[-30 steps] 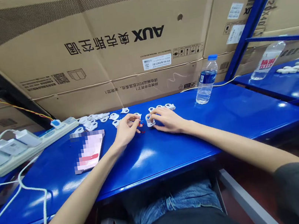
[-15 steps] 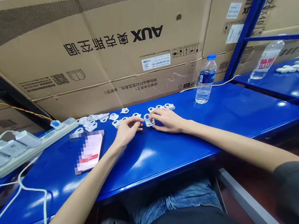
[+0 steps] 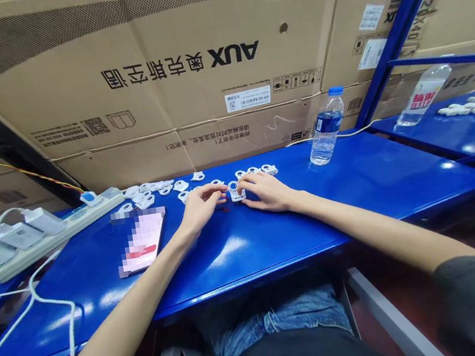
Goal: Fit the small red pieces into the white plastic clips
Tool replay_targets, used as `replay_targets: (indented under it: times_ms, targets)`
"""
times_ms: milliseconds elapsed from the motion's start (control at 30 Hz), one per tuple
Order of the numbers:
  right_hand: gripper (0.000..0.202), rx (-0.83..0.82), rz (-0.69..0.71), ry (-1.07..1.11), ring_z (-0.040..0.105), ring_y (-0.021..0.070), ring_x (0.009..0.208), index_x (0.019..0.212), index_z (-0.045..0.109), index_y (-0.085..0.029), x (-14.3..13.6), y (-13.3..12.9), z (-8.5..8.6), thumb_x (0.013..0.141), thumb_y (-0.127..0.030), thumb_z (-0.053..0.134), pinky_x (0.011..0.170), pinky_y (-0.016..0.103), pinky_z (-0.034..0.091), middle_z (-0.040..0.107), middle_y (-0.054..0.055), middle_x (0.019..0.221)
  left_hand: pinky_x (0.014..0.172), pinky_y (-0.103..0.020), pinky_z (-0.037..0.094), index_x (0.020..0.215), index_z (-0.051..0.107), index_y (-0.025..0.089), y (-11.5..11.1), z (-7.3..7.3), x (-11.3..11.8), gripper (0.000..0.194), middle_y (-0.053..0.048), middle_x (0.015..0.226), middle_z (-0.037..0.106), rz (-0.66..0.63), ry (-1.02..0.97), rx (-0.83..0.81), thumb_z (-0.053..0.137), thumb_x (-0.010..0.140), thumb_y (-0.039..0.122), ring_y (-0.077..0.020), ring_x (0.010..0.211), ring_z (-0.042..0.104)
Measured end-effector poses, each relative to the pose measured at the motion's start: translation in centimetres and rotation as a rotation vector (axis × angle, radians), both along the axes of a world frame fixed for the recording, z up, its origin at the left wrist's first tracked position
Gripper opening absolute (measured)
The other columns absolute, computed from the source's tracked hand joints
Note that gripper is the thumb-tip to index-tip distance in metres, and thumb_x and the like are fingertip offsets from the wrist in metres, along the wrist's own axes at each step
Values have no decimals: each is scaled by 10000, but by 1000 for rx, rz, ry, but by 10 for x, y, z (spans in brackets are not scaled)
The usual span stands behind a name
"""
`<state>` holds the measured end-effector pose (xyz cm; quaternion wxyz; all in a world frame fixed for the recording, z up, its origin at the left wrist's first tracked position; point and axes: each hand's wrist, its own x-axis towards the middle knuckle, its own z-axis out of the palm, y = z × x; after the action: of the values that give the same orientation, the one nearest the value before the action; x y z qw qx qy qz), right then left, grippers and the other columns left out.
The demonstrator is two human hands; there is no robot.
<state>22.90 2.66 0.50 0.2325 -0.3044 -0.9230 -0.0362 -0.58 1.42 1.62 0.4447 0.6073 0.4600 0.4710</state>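
A small white plastic part with a ring (image 3: 235, 192) stands between my hands on the blue table. My right hand (image 3: 266, 191) has its thumb and fingers closed on the right side of this part. Just left of it is my left hand (image 3: 203, 204), thumb and fingertips brought together near a tiny red piece; what they pinch is too small to make out. Another small red bit (image 3: 226, 210) lies on the table below the fingertips. Similar white parts (image 3: 144, 201) are scattered behind and left of my hands, with a few (image 3: 269, 169) behind my right hand.
A pink phone-like object (image 3: 144, 242) lies left of my hands. Farther left are a power strip (image 3: 70, 227) with chargers and white cables. A water bottle (image 3: 327, 129) stands at the back right; another (image 3: 425, 93) is beyond the blue frame. Large cartons (image 3: 191, 107) line the back.
My left fingertips have shifted very slightly, and the red bit below them shows more clearly. The white part is tilted a little differently in my right hand.
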Motion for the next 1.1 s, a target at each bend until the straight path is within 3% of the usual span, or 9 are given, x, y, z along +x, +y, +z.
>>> replay_targets:
  times_ms: [233,633,1100]
  targets:
    - [208,22,23,10,619,303,1202,1180,654,-203,1,3,-2,1006,-286,577,987,444,482,679,143,1282,993,-478,623,961,788,154,-1,0,-2,253,-105,1016,820,58,199,193,700,754,269,-260,955,779]
    - [200,72,22,44,629,308,1201,1158,670,-207,1,2,-3,1011,-311,584,979,465,466,702,140,1274,749,-313,609,946,780,205,-14,7,2,174,-55,968,816,62,398,372,699,873,341,-229,926,762]
    - [231,143,55,74,646,302,1186,1204,681,-210,-1,2,-5,1050,-337,564,970,464,484,705,142,1291,694,-292,545,916,752,213,-20,12,5,171,-31,892,794,60,460,415,692,881,368,-197,836,725]
